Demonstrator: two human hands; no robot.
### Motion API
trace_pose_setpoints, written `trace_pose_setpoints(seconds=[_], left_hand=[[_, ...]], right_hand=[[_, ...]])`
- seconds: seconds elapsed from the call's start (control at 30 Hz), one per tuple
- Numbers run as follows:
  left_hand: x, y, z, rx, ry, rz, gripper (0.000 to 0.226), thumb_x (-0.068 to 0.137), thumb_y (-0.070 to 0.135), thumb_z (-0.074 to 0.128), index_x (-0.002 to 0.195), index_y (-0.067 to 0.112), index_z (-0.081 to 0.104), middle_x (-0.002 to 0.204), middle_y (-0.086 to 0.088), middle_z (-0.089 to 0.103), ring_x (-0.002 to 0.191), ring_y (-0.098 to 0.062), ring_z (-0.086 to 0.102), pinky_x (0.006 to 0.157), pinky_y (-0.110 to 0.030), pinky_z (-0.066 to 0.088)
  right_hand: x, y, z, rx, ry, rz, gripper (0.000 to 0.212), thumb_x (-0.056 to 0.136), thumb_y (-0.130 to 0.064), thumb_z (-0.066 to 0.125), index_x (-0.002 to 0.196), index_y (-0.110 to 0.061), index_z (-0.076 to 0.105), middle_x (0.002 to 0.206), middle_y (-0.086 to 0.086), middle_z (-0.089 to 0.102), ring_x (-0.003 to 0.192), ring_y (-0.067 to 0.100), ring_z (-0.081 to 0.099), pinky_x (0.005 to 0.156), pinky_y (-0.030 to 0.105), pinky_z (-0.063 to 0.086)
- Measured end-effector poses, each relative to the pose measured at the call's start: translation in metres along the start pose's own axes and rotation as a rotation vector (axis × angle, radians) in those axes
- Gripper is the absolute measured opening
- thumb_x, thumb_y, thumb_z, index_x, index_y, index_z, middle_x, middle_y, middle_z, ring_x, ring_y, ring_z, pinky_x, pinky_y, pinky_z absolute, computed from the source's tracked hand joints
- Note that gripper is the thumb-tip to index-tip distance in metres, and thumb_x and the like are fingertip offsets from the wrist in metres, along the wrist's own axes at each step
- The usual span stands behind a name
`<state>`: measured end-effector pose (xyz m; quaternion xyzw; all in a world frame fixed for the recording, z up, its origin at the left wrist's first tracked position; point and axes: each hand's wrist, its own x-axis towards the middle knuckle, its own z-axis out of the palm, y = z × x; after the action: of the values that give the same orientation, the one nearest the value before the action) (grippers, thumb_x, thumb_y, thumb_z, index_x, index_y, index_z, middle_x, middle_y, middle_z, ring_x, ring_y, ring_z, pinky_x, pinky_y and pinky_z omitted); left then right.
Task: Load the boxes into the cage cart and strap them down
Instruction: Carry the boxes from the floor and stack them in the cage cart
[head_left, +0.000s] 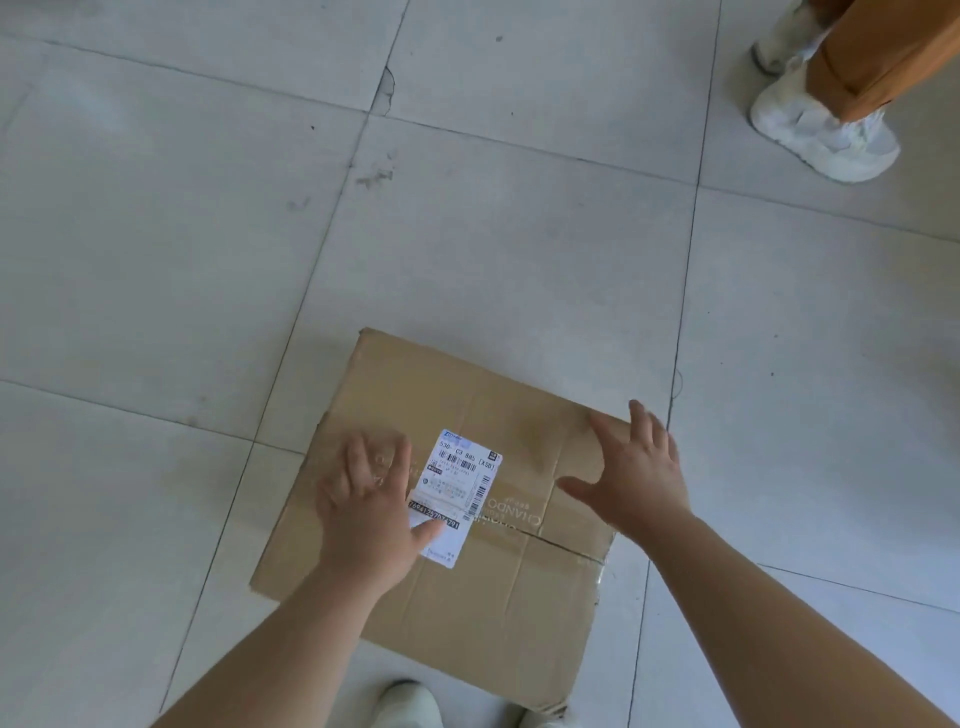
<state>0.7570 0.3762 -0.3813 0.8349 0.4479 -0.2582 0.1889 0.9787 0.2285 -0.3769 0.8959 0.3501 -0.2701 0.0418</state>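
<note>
A flat brown cardboard box (467, 405) lies on the tiled floor just in front of my feet, with a white shipping label (464, 478) stuck on its top. My left hand (369, 514) is spread over the box's left half, thumb over the label's lower edge. My right hand (636, 473) hovers open over the box's right edge, fingers apart. Whether either hand touches the cardboard I cannot tell. No cage cart or strap is in view.
Grey floor tiles (156, 260) stretch all around the box. Another person's white shoes (826, 135) and orange trouser leg (878, 57) stand at the top right. My own white shoe (405, 706) shows at the bottom edge.
</note>
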Motion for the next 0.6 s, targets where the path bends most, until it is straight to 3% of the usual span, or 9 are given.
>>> trace_pose_setpoints(seconds=[0.03,0.1,0.2,0.3,0.5,0.6], left_hand=[[-0.012,-0.004,0.015,-0.016,-0.008,-0.043,0.107,0.074,0.074,0.054,0.149,0.038,-0.012,0.154,-0.016,-0.016,0.144,-0.034,-0.001,0.113,-0.054,0.014],[-0.036,-0.011,0.040,-0.032,-0.018,-0.099,0.115,0.067,0.078,0.056,0.144,0.042,-0.022,0.153,-0.014,-0.023,0.144,-0.033,-0.008,0.110,-0.055,0.018],[-0.055,-0.017,0.061,-0.039,-0.053,-0.118,0.127,0.057,0.084,0.057,0.135,0.047,-0.037,0.145,-0.011,-0.043,0.140,-0.036,-0.023,0.105,-0.061,0.026],[-0.045,-0.017,0.061,-0.037,-0.103,-0.091,0.130,0.056,0.083,0.060,0.125,0.050,-0.045,0.137,-0.010,-0.054,0.132,-0.041,-0.038,0.100,-0.072,0.022],[0.017,-0.036,0.014,0.011,-0.056,0.063,0.128,0.063,0.071,0.069,0.131,0.050,-0.038,0.138,-0.006,-0.053,0.132,-0.036,-0.042,0.100,-0.076,0.010],[0.044,-0.043,-0.016,-0.029,0.047,-0.041,0.111,0.074,0.063,0.066,0.145,0.044,-0.018,0.147,-0.015,-0.039,0.138,-0.037,-0.030,0.106,-0.072,0.011]], right_hand=[[0.002,-0.001,0.004,-0.065,0.011,-0.042,0.097,0.069,-0.073,0.060,0.147,-0.036,0.014,0.156,0.012,0.007,0.143,0.032,0.005,0.116,0.043,0.007],[0.007,-0.002,0.011,-0.096,-0.029,-0.118,0.112,0.064,-0.079,0.058,0.148,-0.040,-0.006,0.156,0.012,0.001,0.144,0.031,-0.002,0.117,0.044,0.002],[0.012,0.000,0.019,-0.119,-0.034,-0.149,0.121,0.057,-0.084,0.056,0.144,-0.045,-0.019,0.147,0.013,0.013,0.138,0.030,0.008,0.116,0.042,0.006],[0.014,0.002,0.025,-0.093,-0.021,-0.134,0.122,0.053,-0.087,0.054,0.140,-0.050,-0.024,0.138,0.010,0.016,0.131,0.028,0.015,0.114,0.041,0.010],[0.025,-0.011,0.027,-0.011,0.011,0.034,0.125,0.050,-0.089,0.053,0.144,-0.046,-0.017,0.131,0.011,0.024,0.125,0.031,0.025,0.113,0.040,0.018],[0.031,-0.032,0.027,0.087,0.006,0.230,0.125,0.053,-0.088,0.055,0.145,-0.042,-0.016,0.130,0.014,0.027,0.124,0.033,0.027,0.109,0.041,0.020]])
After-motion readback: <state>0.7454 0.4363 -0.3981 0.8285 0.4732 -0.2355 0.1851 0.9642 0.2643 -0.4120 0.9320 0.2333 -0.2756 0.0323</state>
